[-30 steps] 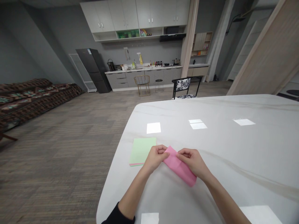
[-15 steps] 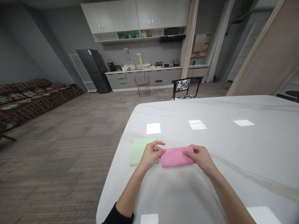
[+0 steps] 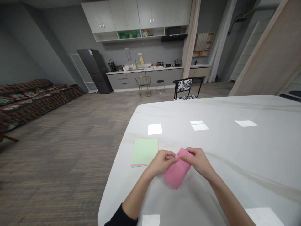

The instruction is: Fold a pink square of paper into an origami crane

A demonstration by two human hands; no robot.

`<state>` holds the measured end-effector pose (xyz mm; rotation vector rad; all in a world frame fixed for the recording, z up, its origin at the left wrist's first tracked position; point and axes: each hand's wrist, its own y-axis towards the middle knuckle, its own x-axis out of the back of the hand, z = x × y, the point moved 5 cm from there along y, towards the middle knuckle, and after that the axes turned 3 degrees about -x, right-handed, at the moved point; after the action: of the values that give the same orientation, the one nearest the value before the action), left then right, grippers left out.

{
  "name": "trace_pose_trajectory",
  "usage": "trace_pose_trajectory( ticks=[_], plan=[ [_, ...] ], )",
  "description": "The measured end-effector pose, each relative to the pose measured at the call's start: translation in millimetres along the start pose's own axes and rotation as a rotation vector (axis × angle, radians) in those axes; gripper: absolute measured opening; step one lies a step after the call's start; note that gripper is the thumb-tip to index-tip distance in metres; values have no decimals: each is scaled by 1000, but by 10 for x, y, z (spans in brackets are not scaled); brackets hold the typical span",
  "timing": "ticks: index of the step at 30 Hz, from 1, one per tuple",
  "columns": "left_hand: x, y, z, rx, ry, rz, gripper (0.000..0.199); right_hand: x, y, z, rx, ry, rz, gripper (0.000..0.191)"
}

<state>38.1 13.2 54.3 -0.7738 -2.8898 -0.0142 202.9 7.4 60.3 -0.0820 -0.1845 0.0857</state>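
A folded sheet of pink paper (image 3: 176, 174) is held between both hands above the white table, tilted with one corner toward me. My left hand (image 3: 163, 161) pinches its upper left edge between thumb and fingers. On the upper right side, my right hand (image 3: 198, 160) grips the paper, its thumb lying across the front. Just left of my left hand lies a stack of coloured paper (image 3: 144, 151), light green on top with pink and green edges showing beneath.
The white marbled table (image 3: 225, 144) reflects several bright lights. A chair with a patterned back (image 3: 184, 85) stands at its far side. Beyond are a gold-framed chair (image 3: 143, 82), a stool (image 3: 160, 82), a kitchen counter and a dark fridge (image 3: 95, 72).
The pink paper has turned from lying lengthwise to a steep slant. My left hand has moved right, away from the green stack, closer to my right hand.
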Motion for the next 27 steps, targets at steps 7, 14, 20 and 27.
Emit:
trace_pose_trajectory(
  ticks=[7,14,20,27],
  plan=[
    [-65,63,75,-65,-179,-205,35,57,23,-80,-25,344,-199,29],
    [-86,78,125,-62,-214,-215,33,51,7,-42,24,303,-254,28],
    [-63,71,63,-90,-257,-300,34,-12,-6,-30,9,361,-184,28],
    [-18,54,7,-111,-308,-355,29,-75,-8,-59,-44,501,-66,28]
  ],
)
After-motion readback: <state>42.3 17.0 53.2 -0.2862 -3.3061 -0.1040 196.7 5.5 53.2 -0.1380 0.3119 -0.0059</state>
